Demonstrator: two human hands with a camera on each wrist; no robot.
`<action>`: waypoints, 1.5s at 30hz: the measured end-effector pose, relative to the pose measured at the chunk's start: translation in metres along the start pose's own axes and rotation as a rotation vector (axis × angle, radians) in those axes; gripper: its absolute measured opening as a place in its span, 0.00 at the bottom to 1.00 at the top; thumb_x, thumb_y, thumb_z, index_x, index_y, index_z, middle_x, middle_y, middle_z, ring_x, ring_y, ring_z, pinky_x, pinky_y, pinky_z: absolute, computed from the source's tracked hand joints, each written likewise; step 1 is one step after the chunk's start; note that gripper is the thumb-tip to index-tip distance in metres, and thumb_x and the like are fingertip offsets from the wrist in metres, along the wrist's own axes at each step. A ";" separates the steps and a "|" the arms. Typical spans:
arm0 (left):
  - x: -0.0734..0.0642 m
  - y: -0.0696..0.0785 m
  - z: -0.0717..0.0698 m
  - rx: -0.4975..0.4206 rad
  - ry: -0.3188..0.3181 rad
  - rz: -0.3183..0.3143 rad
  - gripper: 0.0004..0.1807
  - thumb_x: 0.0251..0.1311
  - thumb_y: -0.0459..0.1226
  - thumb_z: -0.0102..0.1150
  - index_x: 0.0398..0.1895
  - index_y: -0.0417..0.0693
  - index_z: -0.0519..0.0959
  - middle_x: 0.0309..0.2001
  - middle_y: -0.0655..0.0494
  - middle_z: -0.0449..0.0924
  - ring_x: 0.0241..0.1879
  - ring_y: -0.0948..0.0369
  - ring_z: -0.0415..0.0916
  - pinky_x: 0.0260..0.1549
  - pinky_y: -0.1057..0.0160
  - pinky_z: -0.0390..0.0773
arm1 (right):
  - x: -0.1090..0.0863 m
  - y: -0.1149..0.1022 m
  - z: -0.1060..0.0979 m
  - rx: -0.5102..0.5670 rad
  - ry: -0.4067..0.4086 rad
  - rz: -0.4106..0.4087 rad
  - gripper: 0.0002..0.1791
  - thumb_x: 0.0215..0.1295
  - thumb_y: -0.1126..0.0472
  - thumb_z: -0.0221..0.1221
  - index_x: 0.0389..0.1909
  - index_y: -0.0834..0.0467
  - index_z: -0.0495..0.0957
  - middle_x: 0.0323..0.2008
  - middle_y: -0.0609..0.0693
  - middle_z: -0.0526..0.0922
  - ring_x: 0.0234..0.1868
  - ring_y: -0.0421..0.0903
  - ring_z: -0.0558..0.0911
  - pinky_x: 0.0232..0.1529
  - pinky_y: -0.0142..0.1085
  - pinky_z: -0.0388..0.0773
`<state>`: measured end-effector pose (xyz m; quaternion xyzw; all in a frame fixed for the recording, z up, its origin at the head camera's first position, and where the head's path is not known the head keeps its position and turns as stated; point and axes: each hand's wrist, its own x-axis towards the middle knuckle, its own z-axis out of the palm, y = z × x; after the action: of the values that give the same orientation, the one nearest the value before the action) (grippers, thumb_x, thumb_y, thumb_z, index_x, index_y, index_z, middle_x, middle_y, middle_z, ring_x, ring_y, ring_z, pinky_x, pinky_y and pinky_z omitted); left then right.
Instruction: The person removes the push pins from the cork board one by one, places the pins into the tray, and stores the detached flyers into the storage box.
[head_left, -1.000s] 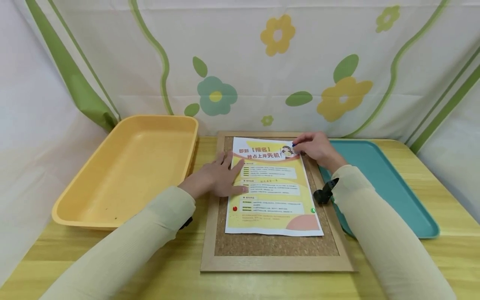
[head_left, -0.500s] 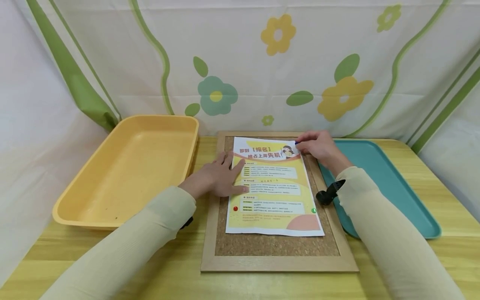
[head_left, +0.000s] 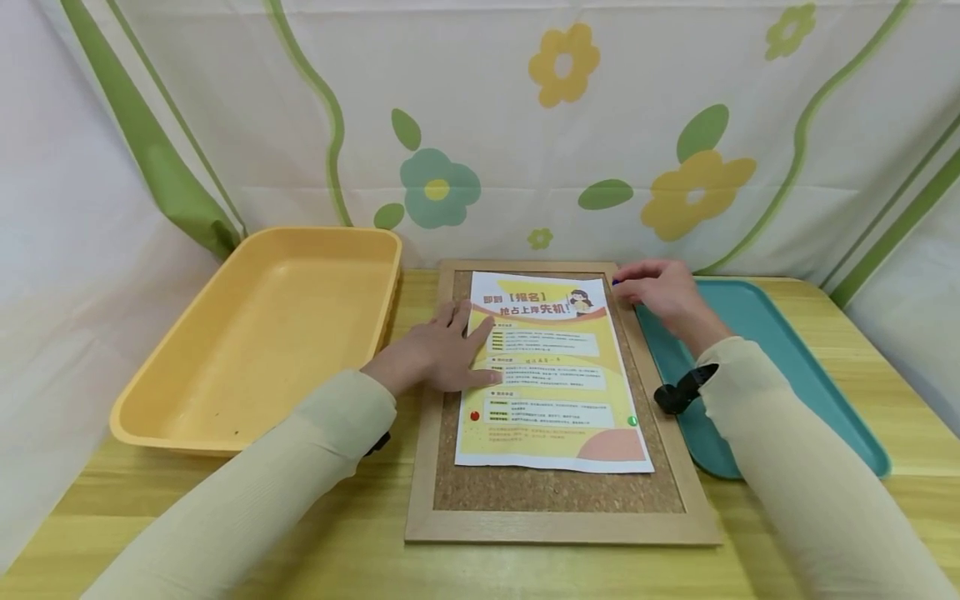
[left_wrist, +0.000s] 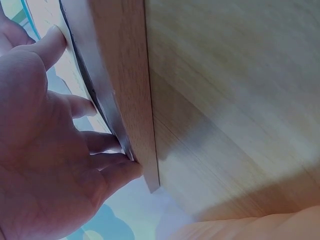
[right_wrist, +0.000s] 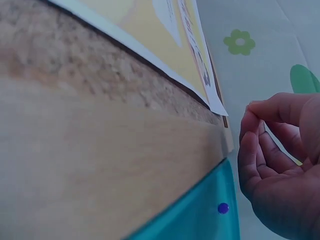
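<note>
Presumably to steady it, the spread, empty left hand (head_left: 448, 357) rests at nine o'clock on the poster (head_left: 551, 375), lying on the corkboard (head_left: 558, 493) with red (head_left: 475, 416) and green pins (head_left: 632, 421) at seven and five, while the right hand (head_left: 667, 302) pinches a blue pin (head_left: 617, 282) near one o'clock

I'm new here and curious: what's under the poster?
The corkboard, visible around the edges of the poster. Anything else beneath is covered and can't be seen.
</note>
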<state>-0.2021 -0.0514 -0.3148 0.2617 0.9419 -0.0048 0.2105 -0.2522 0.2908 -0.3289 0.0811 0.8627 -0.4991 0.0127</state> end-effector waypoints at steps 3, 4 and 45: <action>0.001 0.000 0.000 0.001 -0.001 0.004 0.51 0.74 0.70 0.44 0.89 0.58 0.39 0.88 0.39 0.27 0.87 0.41 0.27 0.80 0.41 0.59 | -0.002 0.002 -0.007 -0.021 0.015 0.006 0.22 0.73 0.56 0.67 0.61 0.63 0.82 0.58 0.51 0.80 0.51 0.45 0.80 0.55 0.37 0.82; 0.001 0.001 0.000 0.001 -0.002 0.004 0.51 0.74 0.70 0.44 0.89 0.58 0.39 0.88 0.39 0.27 0.87 0.41 0.27 0.80 0.41 0.59 | -0.003 0.003 -0.009 -0.025 0.018 0.005 0.22 0.73 0.56 0.67 0.61 0.63 0.83 0.56 0.49 0.81 0.50 0.44 0.80 0.55 0.37 0.82; 0.000 0.001 -0.001 0.002 -0.013 -0.001 0.52 0.74 0.70 0.44 0.89 0.59 0.38 0.87 0.39 0.25 0.87 0.41 0.25 0.81 0.41 0.56 | -0.010 0.054 -0.063 -0.227 -0.031 0.050 0.21 0.74 0.54 0.66 0.62 0.61 0.85 0.34 0.26 0.82 0.37 0.32 0.81 0.40 0.31 0.81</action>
<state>-0.2027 -0.0505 -0.3138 0.2614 0.9407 -0.0077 0.2161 -0.2306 0.3706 -0.3427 0.0927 0.9111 -0.3989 0.0474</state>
